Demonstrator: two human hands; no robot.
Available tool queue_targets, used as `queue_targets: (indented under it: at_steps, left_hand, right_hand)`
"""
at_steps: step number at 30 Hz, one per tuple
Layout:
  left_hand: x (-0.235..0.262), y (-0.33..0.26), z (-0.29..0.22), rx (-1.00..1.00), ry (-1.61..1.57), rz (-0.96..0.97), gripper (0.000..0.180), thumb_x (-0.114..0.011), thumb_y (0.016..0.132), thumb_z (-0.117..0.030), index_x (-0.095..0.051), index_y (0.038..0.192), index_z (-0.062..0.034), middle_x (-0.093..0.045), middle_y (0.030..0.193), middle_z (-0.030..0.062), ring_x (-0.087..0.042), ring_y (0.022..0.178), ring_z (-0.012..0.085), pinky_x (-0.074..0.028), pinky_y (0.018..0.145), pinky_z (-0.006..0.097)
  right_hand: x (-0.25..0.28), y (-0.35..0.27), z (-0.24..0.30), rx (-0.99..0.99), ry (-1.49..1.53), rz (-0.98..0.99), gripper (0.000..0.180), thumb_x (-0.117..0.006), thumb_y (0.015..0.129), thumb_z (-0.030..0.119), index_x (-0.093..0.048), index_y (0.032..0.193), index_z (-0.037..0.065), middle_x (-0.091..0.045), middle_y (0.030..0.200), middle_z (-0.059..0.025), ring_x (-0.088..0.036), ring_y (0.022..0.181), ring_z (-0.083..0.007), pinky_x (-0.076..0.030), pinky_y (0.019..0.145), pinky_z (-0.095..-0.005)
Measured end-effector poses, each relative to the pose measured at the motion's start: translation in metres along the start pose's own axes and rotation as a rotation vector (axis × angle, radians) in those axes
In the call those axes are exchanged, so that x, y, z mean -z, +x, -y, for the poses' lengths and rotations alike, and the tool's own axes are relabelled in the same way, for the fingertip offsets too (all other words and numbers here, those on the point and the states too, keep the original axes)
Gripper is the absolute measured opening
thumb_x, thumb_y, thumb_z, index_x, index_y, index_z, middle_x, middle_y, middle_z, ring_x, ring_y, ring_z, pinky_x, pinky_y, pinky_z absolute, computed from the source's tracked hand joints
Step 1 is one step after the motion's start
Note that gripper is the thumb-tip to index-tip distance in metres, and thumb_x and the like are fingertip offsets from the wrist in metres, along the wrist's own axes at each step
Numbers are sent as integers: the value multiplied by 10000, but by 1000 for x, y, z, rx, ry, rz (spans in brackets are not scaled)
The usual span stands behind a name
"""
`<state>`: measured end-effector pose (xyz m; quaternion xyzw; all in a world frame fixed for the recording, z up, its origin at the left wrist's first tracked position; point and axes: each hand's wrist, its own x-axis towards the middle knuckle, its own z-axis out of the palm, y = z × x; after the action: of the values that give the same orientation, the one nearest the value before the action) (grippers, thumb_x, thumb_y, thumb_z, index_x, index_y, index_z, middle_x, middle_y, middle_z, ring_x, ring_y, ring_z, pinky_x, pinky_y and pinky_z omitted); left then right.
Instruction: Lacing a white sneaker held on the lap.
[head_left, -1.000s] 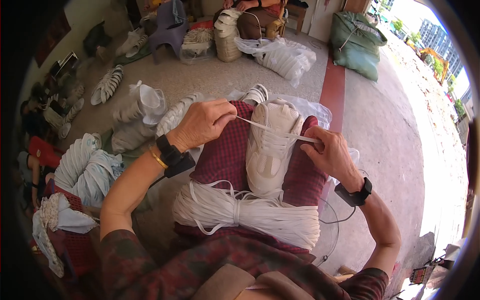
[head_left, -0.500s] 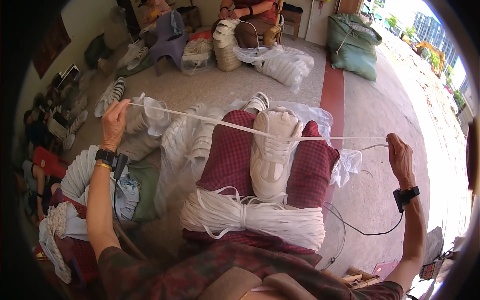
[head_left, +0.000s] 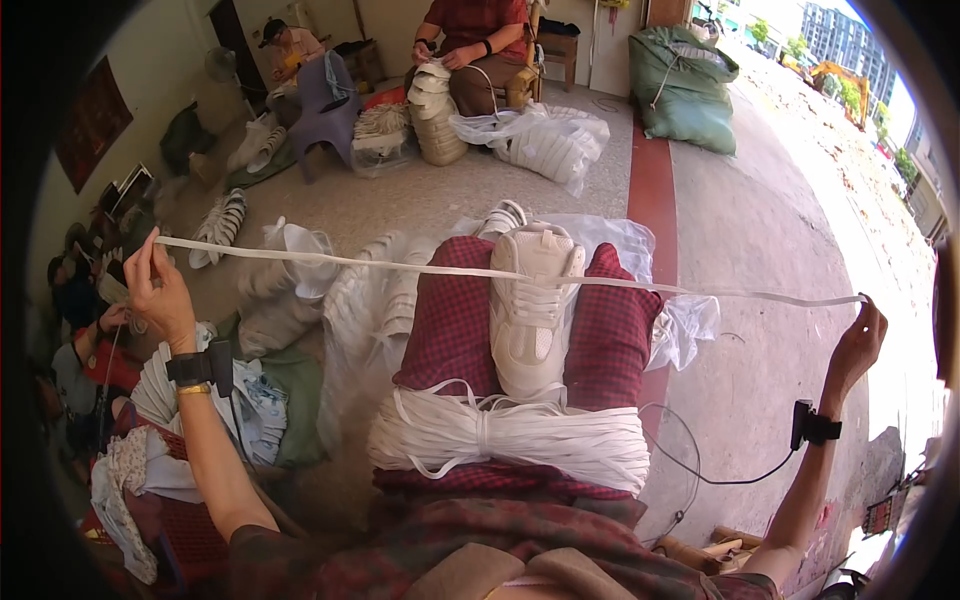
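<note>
A long white shoelace (head_left: 420, 266) is stretched flat across the view. My left hand (head_left: 158, 290) pinches its left end, far out to the left. My right hand (head_left: 858, 345) pinches its right end, far out to the right. Under the lace, a white sneaker (head_left: 532, 305) lies between my knees on red checked trousers (head_left: 452, 320). A thick bundle of white laces (head_left: 510, 440) rests across my lap. Both wrists wear dark bands, and a cable hangs from the right one.
White sneakers (head_left: 290, 265) and clear plastic bags (head_left: 680, 325) lie on the floor to my left and right. Two seated people (head_left: 470, 40) work on shoes at the back, beside a bagged pile (head_left: 545, 140). A green sack (head_left: 685, 90) stands at the back right.
Both hands were together at the sneaker with the lace. They have drawn apart, pulling the lace straight out to full arm span, left hand far left and right hand far right.
</note>
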<state>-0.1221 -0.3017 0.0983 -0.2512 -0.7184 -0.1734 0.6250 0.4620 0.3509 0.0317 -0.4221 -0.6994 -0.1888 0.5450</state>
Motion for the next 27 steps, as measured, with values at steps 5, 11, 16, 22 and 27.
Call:
queue_targets:
  at_steps: [5,11,16,22,27]
  left_hand:
    - [-72,-45,-139,690,-932,193,222,-683,969,-147,-712,1126,7,-711,908,49,-655,755,88,-535,662,217]
    - [-84,-82,-296,899,-1527,842,213,-669,975,-119,-699,1142,11,-727,948,82,-690,830,130,-582,768,261]
    - [-76,-112,-317,835,-1598,935,217,-683,969,-119,-699,1138,17,-712,992,66,-666,864,103,-570,809,255]
    - [-64,-113,-316,794,-1592,1035,203,-673,972,-99,-698,1135,20,-708,987,62,-658,856,99,-565,782,246]
    - [-62,-112,-317,823,-1541,1028,194,-680,967,-99,-702,1123,14,-700,940,42,-619,747,60,-527,651,203]
  right_hand:
    - [-18,-66,170,-259,899,498,145,-640,989,109,-693,1077,6,-721,903,-51,-685,830,-112,-513,643,-256]
    - [-51,-97,298,-377,1460,1053,92,-711,920,58,-705,944,-30,-698,832,-16,-615,787,-83,-530,750,-258]
    - [-47,-101,310,-110,1208,1095,108,-729,874,59,-669,893,-28,-679,754,-54,-611,717,-77,-517,668,-265]
    - [-53,-115,306,-195,1182,1069,153,-748,821,78,-631,862,-11,-647,705,-35,-599,632,-91,-502,607,-263]
    - [-55,-114,309,-242,1223,1029,161,-754,804,70,-621,853,-6,-640,699,-28,-599,623,-92,-496,597,-259]
